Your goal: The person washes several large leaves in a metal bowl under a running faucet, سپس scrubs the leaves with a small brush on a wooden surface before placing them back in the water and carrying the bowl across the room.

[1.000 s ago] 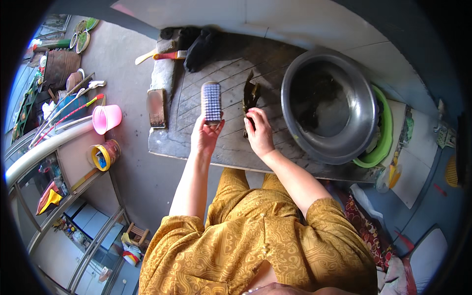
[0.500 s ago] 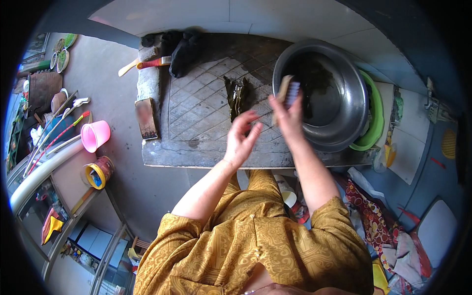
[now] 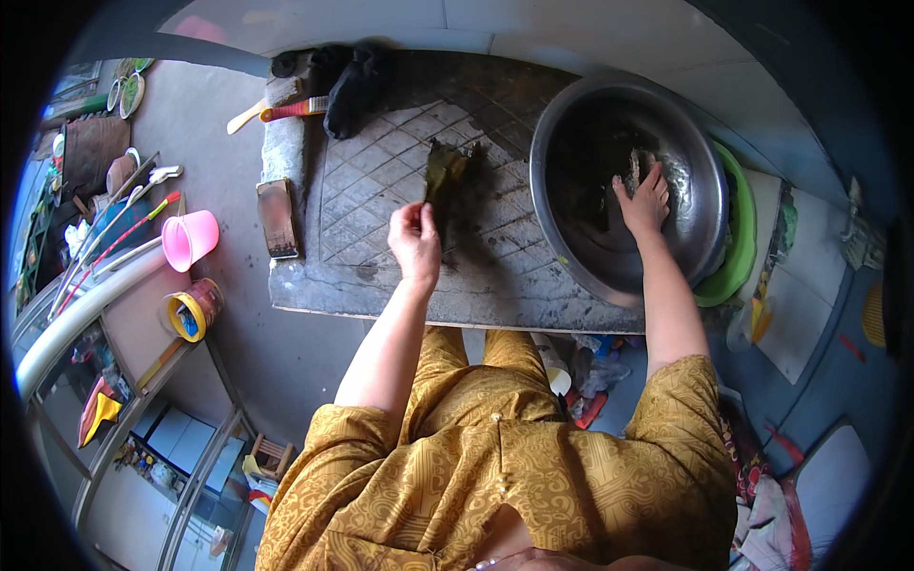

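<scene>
Dark green wet leaves [image 3: 447,169] stand up from the tiled slab [image 3: 367,233], and my left hand [image 3: 416,246] is closed on their lower end in a pinch. On the right, my right hand [image 3: 645,205] is down inside a wide metal basin [image 3: 700,224] with dark water in it. Between its thumb and fingers is a scrubbing brush [image 3: 640,164], partly hidden by the hand and held low at the water.
A green plastic basin [image 3: 741,228] sits behind the metal one. Along the slab's left side lie a dark cloth [image 3: 350,95], a red-and-yellow-handled brush [image 3: 295,109] and a small block [image 3: 277,219]. Pink [image 3: 190,240] and yellow-rimmed buckets [image 3: 192,314] stand further left.
My right hand has carried the brush from beside the basin's rim down into the basin. My left hand has moved left and closed on the leaves, lifting or tilting them.
</scene>
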`<state>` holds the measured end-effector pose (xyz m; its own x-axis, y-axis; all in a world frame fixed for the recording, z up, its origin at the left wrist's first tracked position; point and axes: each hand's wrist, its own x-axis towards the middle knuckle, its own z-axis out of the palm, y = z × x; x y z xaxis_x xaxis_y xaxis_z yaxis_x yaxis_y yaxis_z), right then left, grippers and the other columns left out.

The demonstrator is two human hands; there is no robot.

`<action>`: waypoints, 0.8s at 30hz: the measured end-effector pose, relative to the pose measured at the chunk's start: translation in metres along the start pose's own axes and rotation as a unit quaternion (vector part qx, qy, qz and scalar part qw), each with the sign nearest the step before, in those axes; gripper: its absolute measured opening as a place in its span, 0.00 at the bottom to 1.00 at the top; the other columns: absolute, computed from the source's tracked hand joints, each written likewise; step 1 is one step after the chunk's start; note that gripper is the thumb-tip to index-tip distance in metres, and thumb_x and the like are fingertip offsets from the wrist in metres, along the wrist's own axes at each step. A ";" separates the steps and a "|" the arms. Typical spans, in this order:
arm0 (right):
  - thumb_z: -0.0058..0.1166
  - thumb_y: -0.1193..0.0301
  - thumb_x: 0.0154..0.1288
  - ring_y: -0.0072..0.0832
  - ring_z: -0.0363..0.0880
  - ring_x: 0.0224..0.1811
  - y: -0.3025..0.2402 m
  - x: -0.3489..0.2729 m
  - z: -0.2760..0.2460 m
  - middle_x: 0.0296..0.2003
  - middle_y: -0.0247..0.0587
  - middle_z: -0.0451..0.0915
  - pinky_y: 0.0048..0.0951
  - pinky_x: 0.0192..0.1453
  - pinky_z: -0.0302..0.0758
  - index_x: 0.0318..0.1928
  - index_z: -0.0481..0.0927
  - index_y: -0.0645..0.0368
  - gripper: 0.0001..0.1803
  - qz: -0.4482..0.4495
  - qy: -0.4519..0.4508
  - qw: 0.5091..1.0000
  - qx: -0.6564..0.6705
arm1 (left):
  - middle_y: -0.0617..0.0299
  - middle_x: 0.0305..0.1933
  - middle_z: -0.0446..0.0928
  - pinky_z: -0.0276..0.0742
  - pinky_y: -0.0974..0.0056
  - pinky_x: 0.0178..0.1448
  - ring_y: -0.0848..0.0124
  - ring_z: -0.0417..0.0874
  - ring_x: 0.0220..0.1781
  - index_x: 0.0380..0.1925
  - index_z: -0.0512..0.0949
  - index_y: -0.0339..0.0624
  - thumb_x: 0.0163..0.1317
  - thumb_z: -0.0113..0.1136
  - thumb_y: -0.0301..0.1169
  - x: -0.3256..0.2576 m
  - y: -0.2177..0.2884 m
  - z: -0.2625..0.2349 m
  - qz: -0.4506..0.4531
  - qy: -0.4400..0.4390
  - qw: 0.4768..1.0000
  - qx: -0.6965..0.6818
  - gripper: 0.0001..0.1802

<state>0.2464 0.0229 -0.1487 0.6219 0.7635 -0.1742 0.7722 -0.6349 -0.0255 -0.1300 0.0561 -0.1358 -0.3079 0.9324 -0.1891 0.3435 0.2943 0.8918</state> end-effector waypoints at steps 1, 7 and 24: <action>0.58 0.46 0.62 0.52 0.64 0.67 0.013 0.005 0.000 0.66 0.58 0.63 0.50 0.65 0.66 0.73 0.54 0.53 0.47 -0.024 -0.010 1.000 0.005 | 0.55 0.32 0.75 0.75 0.65 0.34 0.64 0.78 0.28 0.39 0.79 0.37 0.64 0.62 0.24 0.009 0.010 -0.006 0.139 -0.005 0.987 0.084 0.05; 0.62 0.59 0.60 0.52 0.73 0.60 0.024 0.011 -0.008 0.59 0.60 0.72 0.43 0.65 0.69 0.72 0.55 0.58 0.45 0.114 0.064 0.937 0.325 | 0.57 0.32 0.73 0.74 0.57 0.40 0.58 0.76 0.36 0.43 0.82 0.41 0.59 0.61 0.23 0.017 0.038 -0.021 0.354 -0.109 0.864 0.342 0.12; 0.63 0.64 0.59 0.49 0.77 0.59 -0.188 -0.152 0.000 0.61 0.57 0.72 0.41 0.63 0.73 0.67 0.60 0.60 0.39 -0.268 -0.192 0.807 0.491 | 0.49 0.46 0.71 0.78 0.52 0.47 0.48 0.80 0.45 0.52 0.69 0.45 0.57 0.61 0.26 0.027 0.019 -0.004 0.069 -0.148 0.966 0.200 0.22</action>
<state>0.0068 0.0258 -0.1175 0.0012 0.9861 -0.1660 0.3249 -0.1574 -0.9326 -0.1355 0.0856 -0.1227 0.0118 0.9705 -0.2406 0.6966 0.1647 0.6983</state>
